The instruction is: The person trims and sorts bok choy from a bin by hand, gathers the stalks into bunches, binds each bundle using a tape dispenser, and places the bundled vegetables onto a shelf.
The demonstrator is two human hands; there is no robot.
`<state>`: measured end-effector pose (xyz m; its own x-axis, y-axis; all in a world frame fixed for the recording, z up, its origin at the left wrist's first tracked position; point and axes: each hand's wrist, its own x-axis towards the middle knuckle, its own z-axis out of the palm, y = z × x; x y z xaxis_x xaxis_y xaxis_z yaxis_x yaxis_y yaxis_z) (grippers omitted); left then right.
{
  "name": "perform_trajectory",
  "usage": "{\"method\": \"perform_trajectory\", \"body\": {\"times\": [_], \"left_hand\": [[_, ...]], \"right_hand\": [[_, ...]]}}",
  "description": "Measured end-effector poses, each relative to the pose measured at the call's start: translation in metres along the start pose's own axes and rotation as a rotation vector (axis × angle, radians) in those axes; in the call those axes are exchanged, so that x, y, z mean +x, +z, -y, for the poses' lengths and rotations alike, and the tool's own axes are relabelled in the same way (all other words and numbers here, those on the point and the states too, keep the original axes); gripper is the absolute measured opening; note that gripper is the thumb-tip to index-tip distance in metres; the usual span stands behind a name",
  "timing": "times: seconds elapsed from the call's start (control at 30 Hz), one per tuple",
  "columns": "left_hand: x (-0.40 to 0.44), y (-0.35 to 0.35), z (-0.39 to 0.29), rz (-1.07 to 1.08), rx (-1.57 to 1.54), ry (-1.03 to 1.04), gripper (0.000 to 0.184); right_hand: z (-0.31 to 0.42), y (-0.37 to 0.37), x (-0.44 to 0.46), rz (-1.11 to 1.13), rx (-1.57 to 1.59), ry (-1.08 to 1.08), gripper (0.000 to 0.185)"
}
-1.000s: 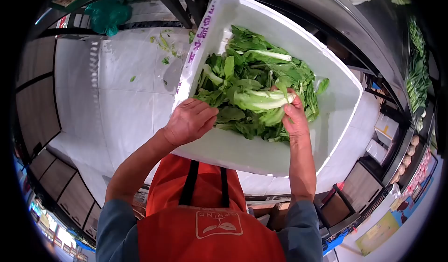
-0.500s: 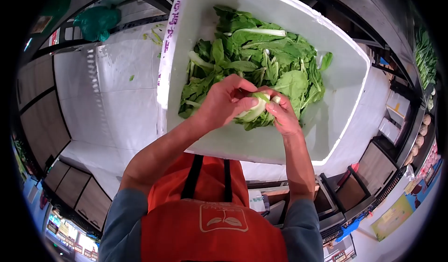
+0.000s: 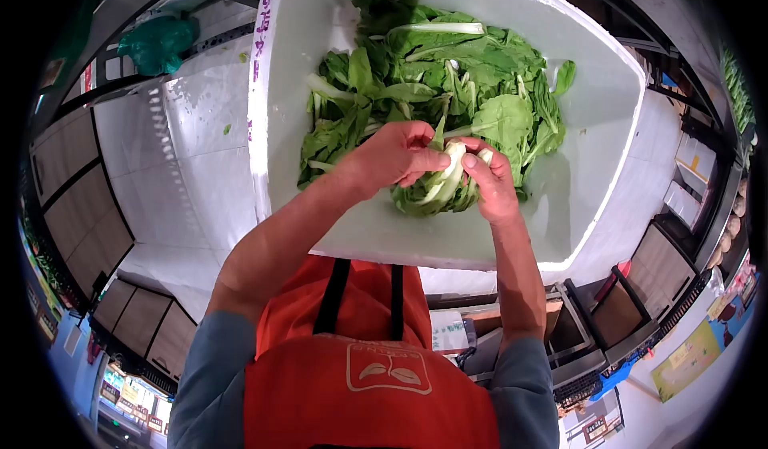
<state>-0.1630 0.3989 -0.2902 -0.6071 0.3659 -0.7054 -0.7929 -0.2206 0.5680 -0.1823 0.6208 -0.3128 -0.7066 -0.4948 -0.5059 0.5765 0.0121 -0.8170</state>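
Observation:
Over the near side of a white foam box (image 3: 352, 237), my two hands meet at the pale stem end of a leafy green vegetable (image 3: 444, 185). My left hand (image 3: 398, 157) pinches a small green leaf at the stem end between thumb and fingers. Beside it, my right hand (image 3: 490, 179) is closed round the right side of the stem end. The vegetable's leaves hang down below the fingers. Loose green leaves (image 3: 500, 57) with pale stalks are heaped in the box behind the hands.
A green plastic bag (image 3: 158, 45) lies at the upper left, beyond light floor tiles (image 3: 212, 145) with small leaf scraps. Cabinets (image 3: 80, 201) line the left. Shelves with vegetables (image 3: 738, 97) run along the right. A red apron (image 3: 368, 393) covers my front.
My left hand has come from the box's left edge to the vegetable and closed on its stem end. The vegetable has turned, stem end up. The view has shifted, with the box higher in it.

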Motion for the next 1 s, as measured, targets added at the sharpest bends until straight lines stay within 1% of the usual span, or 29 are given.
{"method": "perform_trajectory", "body": {"times": [0.03, 0.07, 0.17, 0.2, 0.3, 0.33, 0.43, 0.53, 0.63, 0.73, 0.83, 0.93, 1.0], "left_hand": [[0.004, -0.002, 0.002, 0.059, -0.053, -0.05, 0.024], [0.005, -0.002, 0.005, 0.062, -0.04, -0.056, 0.024], [0.01, -0.012, 0.0, 0.209, -0.196, -0.163, 0.025], [0.005, -0.003, -0.01, 0.098, 0.069, -0.104, 0.028], [0.006, -0.001, -0.011, 0.013, 0.162, 0.005, 0.032], [0.009, -0.004, -0.005, 0.031, 0.202, 0.065, 0.034], [0.009, -0.007, -0.001, 0.091, 0.32, 0.049, 0.033], [0.008, -0.004, -0.009, 0.088, 0.265, -0.062, 0.028], [0.012, -0.009, -0.002, 0.171, 0.202, -0.096, 0.024], [0.01, -0.011, -0.007, 0.205, 0.287, -0.156, 0.026], [0.012, -0.018, -0.002, 0.256, 0.423, -0.082, 0.028], [0.019, -0.04, 0.004, 0.39, 0.205, 0.105, 0.026], [0.016, -0.039, 0.002, 0.235, 0.384, 0.103, 0.024]], "right_hand": [[-0.001, -0.002, -0.001, 0.013, 0.013, 0.001, 0.031], [0.0, -0.003, 0.0, 0.028, 0.024, 0.0, 0.032], [-0.005, -0.01, 0.005, 0.06, 0.123, 0.047, 0.032], [-0.004, -0.01, 0.005, 0.03, 0.065, 0.021, 0.032], [-0.002, 0.0, 0.004, -0.034, 0.115, 0.001, 0.033], [-0.003, -0.003, 0.004, -0.049, 0.041, -0.013, 0.033], [0.0, -0.002, 0.001, -0.035, -0.021, 0.026, 0.031], [-0.007, -0.004, 0.002, 0.002, -0.048, 0.035, 0.029], [-0.01, -0.001, 0.005, 0.053, -0.118, -0.09, 0.028], [-0.002, -0.008, 0.005, 0.124, -0.223, 0.025, 0.028], [0.006, -0.01, 0.006, 0.186, -0.27, 0.123, 0.028], [0.004, -0.025, 0.006, 0.306, -0.396, 0.297, 0.025], [0.003, -0.03, 0.001, 0.265, -0.205, 0.227, 0.023]]}}
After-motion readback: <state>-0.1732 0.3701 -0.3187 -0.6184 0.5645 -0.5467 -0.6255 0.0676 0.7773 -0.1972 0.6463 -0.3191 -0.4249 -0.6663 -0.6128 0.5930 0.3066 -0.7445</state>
